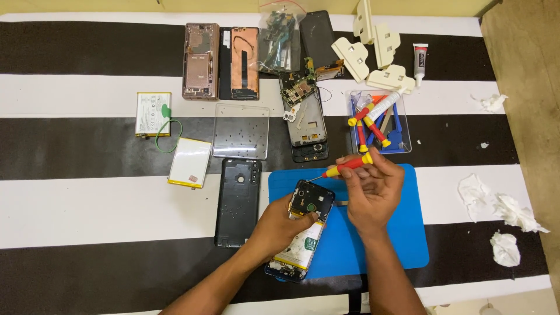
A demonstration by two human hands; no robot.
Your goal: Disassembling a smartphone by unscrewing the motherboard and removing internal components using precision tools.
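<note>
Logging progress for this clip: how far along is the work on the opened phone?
Done: the black back cover lies off to the side, and the opened phone shows its battery and boards. In hand: the left hand steadies the phone on the blue mat, and the right hand holds a red and yellow screwdriver with its tip near the phone's top. Left: the battery and boards are not yet out.

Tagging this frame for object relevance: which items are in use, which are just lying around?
In use:
- left hand gripping opened phone
- right hand holding red-yellow screwdriver
- blue mat

Lying about:
- black back cover
- two batteries
- clear tool tray
- crumpled tissues
- glue tube
</note>
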